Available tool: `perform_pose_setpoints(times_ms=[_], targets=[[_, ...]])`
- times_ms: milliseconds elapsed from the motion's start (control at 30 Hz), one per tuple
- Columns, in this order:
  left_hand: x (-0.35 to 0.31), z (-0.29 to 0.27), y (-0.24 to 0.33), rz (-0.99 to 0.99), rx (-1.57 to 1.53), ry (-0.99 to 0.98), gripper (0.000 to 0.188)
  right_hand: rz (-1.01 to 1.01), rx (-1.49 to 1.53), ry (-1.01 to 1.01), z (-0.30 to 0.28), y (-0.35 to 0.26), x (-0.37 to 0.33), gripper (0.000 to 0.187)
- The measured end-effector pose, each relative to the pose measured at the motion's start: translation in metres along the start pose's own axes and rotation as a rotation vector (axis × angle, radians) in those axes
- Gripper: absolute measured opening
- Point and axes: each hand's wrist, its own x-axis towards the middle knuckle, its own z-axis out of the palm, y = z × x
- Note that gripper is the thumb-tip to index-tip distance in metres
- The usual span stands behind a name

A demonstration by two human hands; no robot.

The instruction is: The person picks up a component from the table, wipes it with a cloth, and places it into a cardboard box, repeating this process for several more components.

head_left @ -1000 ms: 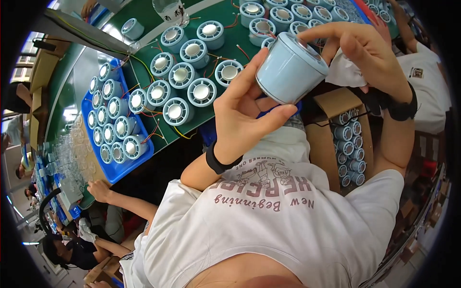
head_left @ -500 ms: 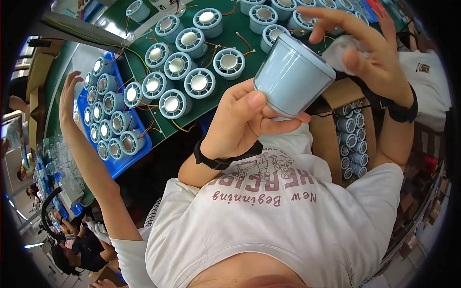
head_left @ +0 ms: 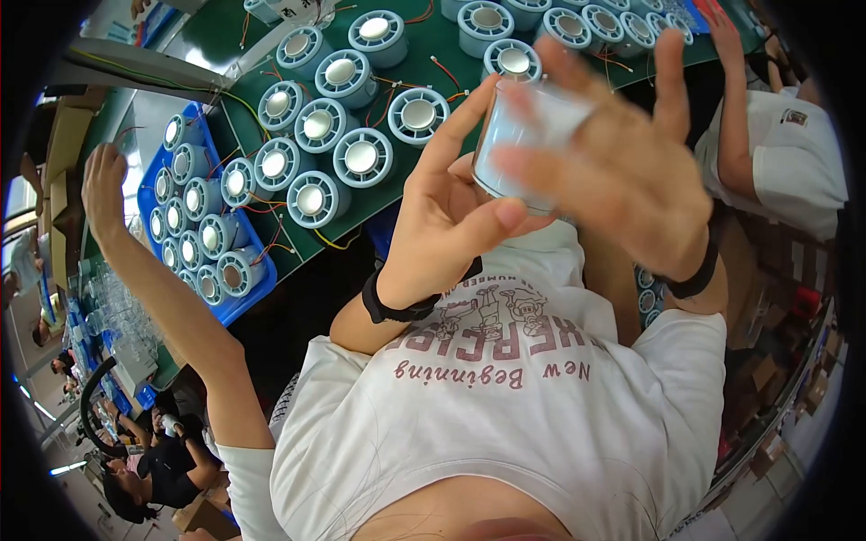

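Note:
My left hand (head_left: 442, 216) is closed around a light-blue, cup-shaped housing (head_left: 494, 176), its index finger up along one side and its thumb low at the front. The housing is held tilted over the near edge of the table. Over its right side my right hand (head_left: 631, 171) is smeared by motion, with fingers across part of the front. A whitish blur shows between that hand and the housing, too unclear to name. Just beyond my left hand stand similar light-blue round units (head_left: 363, 157) with slotted rims and silver discs.
More such units, with thin red and black wires, cover the green table (head_left: 410, 167). A blue tray (head_left: 267, 281) at left holds several. Another person's arm (head_left: 171, 279) reaches in at left; a person in white (head_left: 794, 144) is at right. A box of units is partly hidden below my right arm.
My right hand has swung left and down from beside the housing to across it. The housing has shifted slightly left, and my left fingers have spread along its side.

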Motion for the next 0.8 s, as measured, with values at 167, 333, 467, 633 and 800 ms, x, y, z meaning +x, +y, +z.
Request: perform_pose_setpoints(times_ms=[167,333,467,633,800], targets=[[0.0,-0.007,0.003,-0.125,-0.272,-0.003,0.09,0.573,0.183,0.603,0.014,0.028,-0.024,0.024],[0.006,-0.016,-0.006,-0.03,-0.335,-0.201,0.086,0.868,0.47,0.509,0.043,0.025,-0.07,0.021],[0.006,-0.015,-0.006,-0.047,-0.195,-0.071,0.081,0.961,0.619,0.413,0.06,0.004,-0.08,0.024],[0.026,-0.006,-0.008,-0.159,-0.225,-0.009,0.075,0.959,0.813,0.65,0.066,-0.015,-0.077,0.019],[0.053,-0.004,-0.047,-0.054,0.381,0.057,0.061,0.798,0.381,0.657,0.066,-0.022,-0.086,0.016]])
